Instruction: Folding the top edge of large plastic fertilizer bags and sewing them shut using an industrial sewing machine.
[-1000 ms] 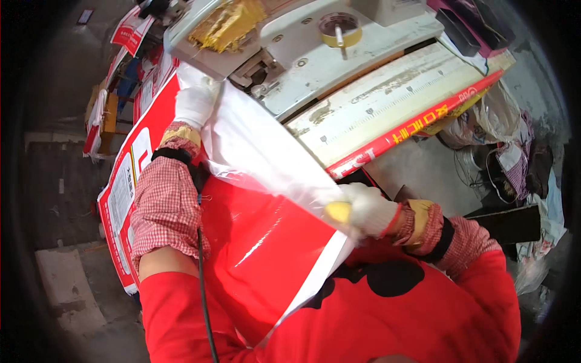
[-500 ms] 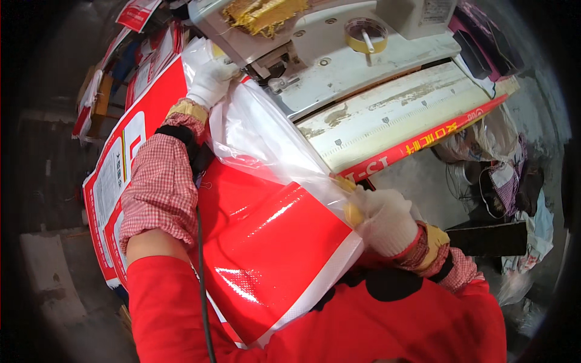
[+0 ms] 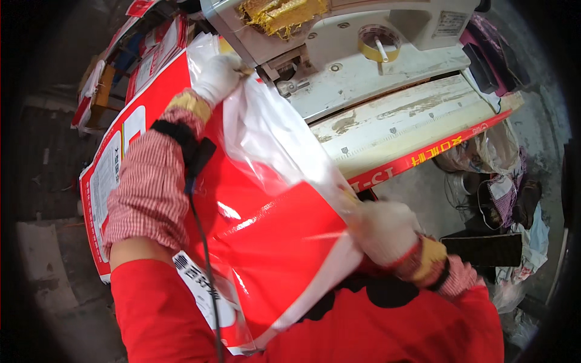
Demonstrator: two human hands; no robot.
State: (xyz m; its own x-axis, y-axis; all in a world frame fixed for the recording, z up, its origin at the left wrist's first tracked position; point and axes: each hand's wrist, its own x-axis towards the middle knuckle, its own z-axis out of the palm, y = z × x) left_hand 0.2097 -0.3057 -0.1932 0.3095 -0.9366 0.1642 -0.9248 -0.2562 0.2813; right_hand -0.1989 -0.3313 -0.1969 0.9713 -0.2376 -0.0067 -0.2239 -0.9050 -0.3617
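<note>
Head view: my left hand, in a white knit glove, is closed on the upper edge of a glossy red-and-white plastic sack, just beside the left end of a grey-white metal machine. My right hand, white-gloved and blurred, grips the sack's right-hand edge, near a long cream scale-marked board. The sack slants between both hands, close to my red top, translucent white film along its upper edge. A yellow tape roll sits on the machine.
</note>
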